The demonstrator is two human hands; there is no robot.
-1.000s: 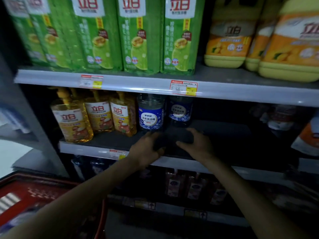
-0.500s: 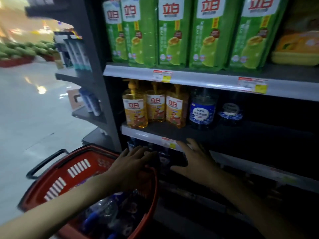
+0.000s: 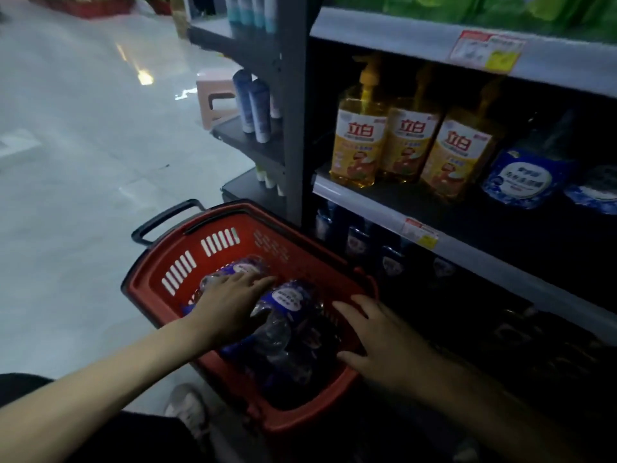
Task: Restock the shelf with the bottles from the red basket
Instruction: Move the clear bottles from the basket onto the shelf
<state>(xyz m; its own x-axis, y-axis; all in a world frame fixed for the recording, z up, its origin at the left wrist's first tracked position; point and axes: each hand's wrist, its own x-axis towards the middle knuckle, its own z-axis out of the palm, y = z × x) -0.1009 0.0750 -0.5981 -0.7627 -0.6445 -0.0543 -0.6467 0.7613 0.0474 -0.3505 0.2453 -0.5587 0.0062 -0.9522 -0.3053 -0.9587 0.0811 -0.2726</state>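
left hand (image 3: 230,309) flat on bottles (image 3: 287,299) lying sideways in red basket (image 3: 160,272), nearest | right hand (image 3: 384,342) spread, empty, above right rim

To my left the pale tiled floor (image 3: 83,145) carries a glare of light. A pink stool (image 3: 215,98) stands on it beyond the end rack (image 3: 267,152), where two blue-and-white tubes (image 3: 259,110) stand upright. Three yellow pump bottles (image 3: 359,142) sit side by side, touching. Green packs (image 3: 500,8) line the top, above a red-and-yellow price tag (image 3: 485,50). My white shoe (image 3: 187,409) shows below.
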